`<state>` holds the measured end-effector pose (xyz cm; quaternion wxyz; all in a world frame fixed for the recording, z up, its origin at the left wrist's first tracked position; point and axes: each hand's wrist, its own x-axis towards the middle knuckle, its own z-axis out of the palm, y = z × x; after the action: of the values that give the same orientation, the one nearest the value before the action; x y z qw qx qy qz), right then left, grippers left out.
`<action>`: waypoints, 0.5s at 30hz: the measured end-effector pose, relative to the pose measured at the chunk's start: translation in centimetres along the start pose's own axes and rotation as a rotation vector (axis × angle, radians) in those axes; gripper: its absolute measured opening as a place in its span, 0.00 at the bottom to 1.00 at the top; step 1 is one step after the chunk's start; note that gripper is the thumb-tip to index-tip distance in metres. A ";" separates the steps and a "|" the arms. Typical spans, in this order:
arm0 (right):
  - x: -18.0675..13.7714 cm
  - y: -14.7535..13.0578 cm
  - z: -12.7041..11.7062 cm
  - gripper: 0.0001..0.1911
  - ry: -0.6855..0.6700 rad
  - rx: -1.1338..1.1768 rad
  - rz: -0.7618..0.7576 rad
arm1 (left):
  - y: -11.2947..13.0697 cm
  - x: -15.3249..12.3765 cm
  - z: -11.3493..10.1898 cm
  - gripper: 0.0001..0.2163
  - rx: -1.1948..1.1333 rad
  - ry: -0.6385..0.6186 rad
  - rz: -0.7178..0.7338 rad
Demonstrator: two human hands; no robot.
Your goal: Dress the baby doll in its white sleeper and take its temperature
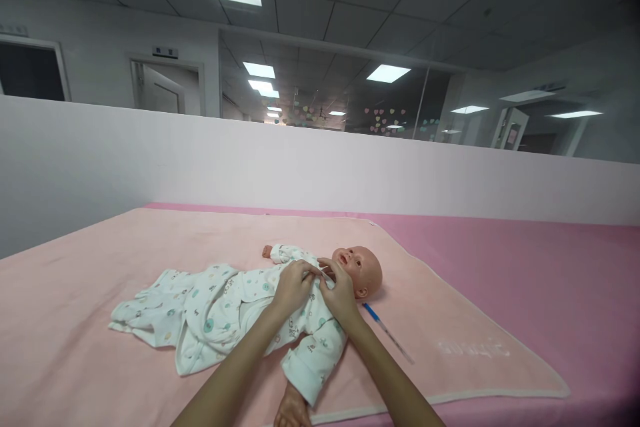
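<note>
1. Doll (311,317) in the head view: it lies face up around the lower centre of the frame, its long axis running right to left and sloping slightly downward leftward. The crown of its bald head (370,270) points right.
2. White printed garment (220,300) in the same view: it covers the body and spreads toward the lower left, its wide hem pointing left. One sleeved doll arm reaches toward the upper left; the other points down to the bottom edge, its cuff folded back.
3. Left hand (294,288): fingers bent, fingertips on the garment at the doll's neckline, just left of the chin. Whether they are clamped on the fabric I cannot tell.
4. Right hand (341,288): beside the head, fingers curled inward so that its tips come close to the left hand's; its grip is equally unclear.
5. Blue-ended stick (389,332): right of the right forearm, blue end toward the upper left, pale end toward the lower right.
6. Peach blanket (475,320): beneath doll and stick, over pink cloth (560,267) at right; a white partition (300,163) crosses mid-frame behind.
</note>
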<state>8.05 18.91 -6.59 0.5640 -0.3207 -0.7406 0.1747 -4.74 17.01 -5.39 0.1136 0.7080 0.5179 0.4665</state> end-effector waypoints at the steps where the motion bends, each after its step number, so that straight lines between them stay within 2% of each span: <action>1: 0.0 0.0 0.0 0.19 0.000 0.011 0.007 | 0.0 0.0 0.0 0.13 0.009 -0.003 0.001; 15: 0.0 0.8 0.0 0.19 0.028 0.173 0.050 | -0.1 -0.1 0.2 0.10 0.034 0.013 -0.033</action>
<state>8.24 19.46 -7.10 0.5956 -0.2914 -0.7065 0.2474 -4.62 17.00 -5.63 0.1061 0.6980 0.5381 0.4604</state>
